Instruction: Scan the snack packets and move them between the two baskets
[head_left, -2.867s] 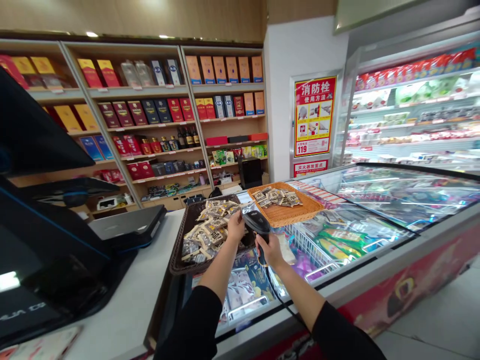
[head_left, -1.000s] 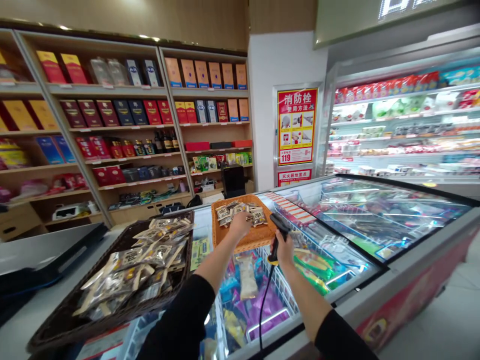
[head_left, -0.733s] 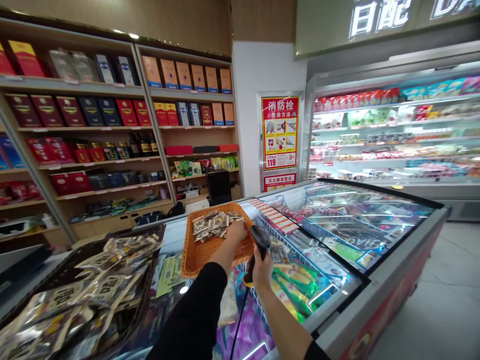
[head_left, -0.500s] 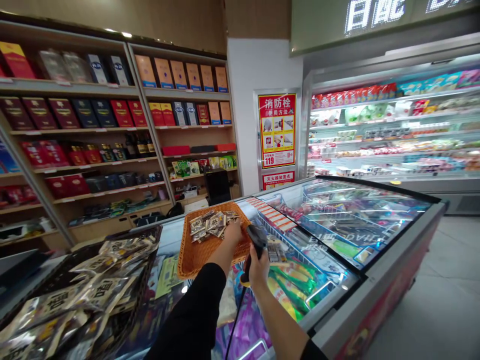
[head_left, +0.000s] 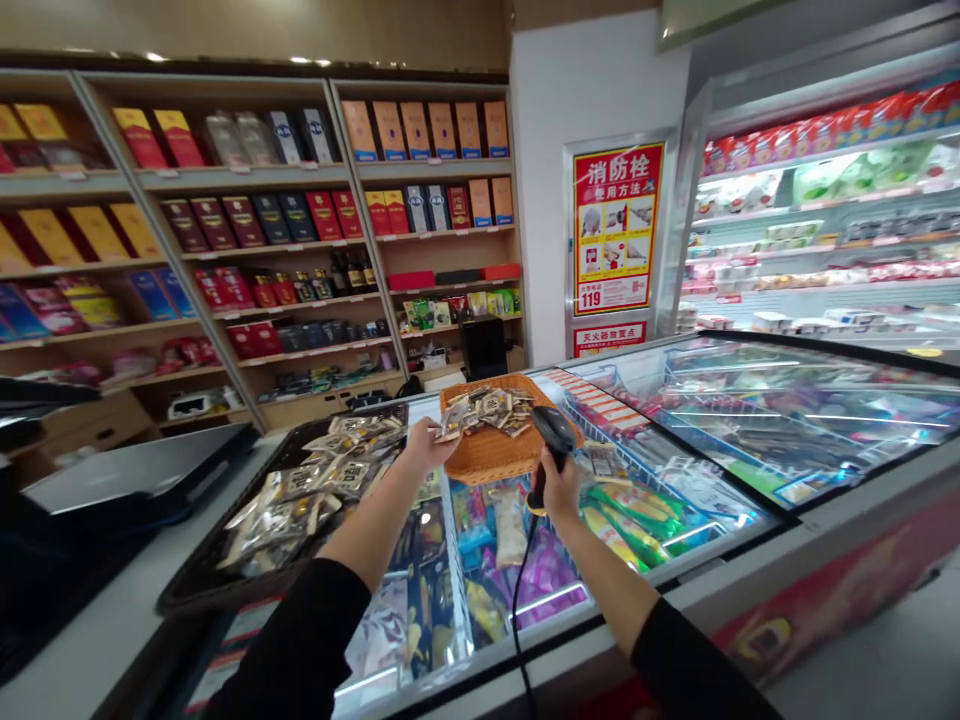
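Observation:
My right hand is wrapped round the handle of a black barcode scanner, whose cable hangs down toward me. My left hand is closed on a small snack packet, held between the two baskets. The orange wicker basket with several packets sits on the freezer's glass lid just beyond both hands. To the left, a dark woven basket is piled with several similar packets.
The baskets rest on a glass-topped chest freezer full of frozen goods. A white counter with a dark till machine lies to the left. Shelves of boxed goods line the back wall, and a chilled display stands at the right.
My left hand has come back from the orange basket toward the dark basket with a packet in it. The view has swung left, and the scanner hand has stayed by the orange basket.

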